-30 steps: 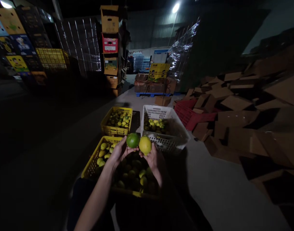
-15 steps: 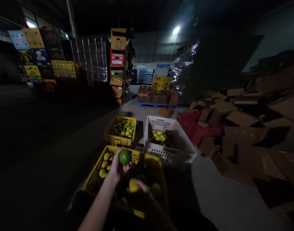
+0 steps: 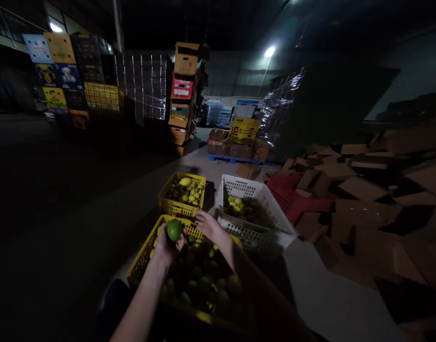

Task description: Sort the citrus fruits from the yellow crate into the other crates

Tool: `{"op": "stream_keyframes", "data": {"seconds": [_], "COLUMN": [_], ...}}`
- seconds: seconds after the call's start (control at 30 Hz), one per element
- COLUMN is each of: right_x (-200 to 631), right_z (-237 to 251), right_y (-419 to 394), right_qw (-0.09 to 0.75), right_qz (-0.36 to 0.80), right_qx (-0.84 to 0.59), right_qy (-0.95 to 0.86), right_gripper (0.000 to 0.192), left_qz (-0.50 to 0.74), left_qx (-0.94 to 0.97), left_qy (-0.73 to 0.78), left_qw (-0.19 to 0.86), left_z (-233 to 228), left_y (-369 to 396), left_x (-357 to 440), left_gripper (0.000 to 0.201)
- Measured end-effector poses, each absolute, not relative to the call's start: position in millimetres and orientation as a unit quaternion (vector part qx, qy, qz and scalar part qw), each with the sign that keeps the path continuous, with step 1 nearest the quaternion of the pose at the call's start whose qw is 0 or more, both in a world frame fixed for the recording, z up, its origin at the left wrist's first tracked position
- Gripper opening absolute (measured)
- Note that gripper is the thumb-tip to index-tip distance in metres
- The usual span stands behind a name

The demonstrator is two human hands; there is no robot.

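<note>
My left hand [image 3: 169,242] is closed around a round green citrus fruit [image 3: 174,230], held above the near yellow crate [image 3: 139,259]. That crate holds many yellow and green lemons [image 3: 203,285], mostly in shadow. My right hand [image 3: 211,228] is empty, its fingers apart and stretched forward over the crate's far edge. A larger-looking yellow lemon [image 3: 185,181] shows at the far yellow crate [image 3: 178,208], over smaller-looking lemons; whether it is in the air or resting, I cannot tell. A white crate [image 3: 255,225] on the right holds more yellow and dark fruit.
Collapsed cardboard boxes [image 3: 367,228] and a red crate [image 3: 292,194] fill the right side. Behind stand a tall stack of cartons [image 3: 182,90], wrapped pallets [image 3: 142,90] and a blue pallet [image 3: 232,159] with boxes. Dark floor [image 3: 68,213] extends to the left.
The yellow lemon has left my right hand, which moved forward and opened. A yellow lemon now shows at the far yellow crate. My left hand still holds the green fruit.
</note>
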State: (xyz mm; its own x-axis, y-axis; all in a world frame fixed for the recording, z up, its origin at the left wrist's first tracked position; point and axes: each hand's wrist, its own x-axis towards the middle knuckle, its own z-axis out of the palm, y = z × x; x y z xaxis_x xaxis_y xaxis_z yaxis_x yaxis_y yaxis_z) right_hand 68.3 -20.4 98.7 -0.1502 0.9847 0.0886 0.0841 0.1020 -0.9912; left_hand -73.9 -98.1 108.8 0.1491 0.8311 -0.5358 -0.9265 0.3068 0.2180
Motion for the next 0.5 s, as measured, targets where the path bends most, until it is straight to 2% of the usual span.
{"op": "stream_keyframes", "data": {"seconds": [0.07,0.13,0.2,0.4,0.5], "right_x": [78,97,117,144,141], "right_z": [77,53,35,36,41], "right_y": [-39,-64,-85,-109,-123], "right_qw": [0.437,0.373,0.33,0.317,0.233], "right_qz": [0.529,0.627,0.643,0.601,0.49], "right_qx": [-0.469,-0.48,-0.508,-0.491,-0.481], "right_qy": [-0.556,-0.487,-0.468,-0.544,-0.689], "right_gripper": [0.02,0.02,0.022,0.032,0.024], "left_qz": [0.591,0.599,0.606,0.601,0.558], "left_qx": [-0.087,-0.088,-0.085,-0.042,-0.019], "left_qy": [0.302,0.316,0.327,0.382,0.433], "left_qw": [0.743,0.73,0.72,0.7,0.708], "left_z": [110,109,107,81,51], "left_y": [-98,-99,-100,-98,-97], "left_x": [-73,-72,-69,-49,-32], "left_gripper": [0.024,0.024,0.023,0.018,0.013]}}
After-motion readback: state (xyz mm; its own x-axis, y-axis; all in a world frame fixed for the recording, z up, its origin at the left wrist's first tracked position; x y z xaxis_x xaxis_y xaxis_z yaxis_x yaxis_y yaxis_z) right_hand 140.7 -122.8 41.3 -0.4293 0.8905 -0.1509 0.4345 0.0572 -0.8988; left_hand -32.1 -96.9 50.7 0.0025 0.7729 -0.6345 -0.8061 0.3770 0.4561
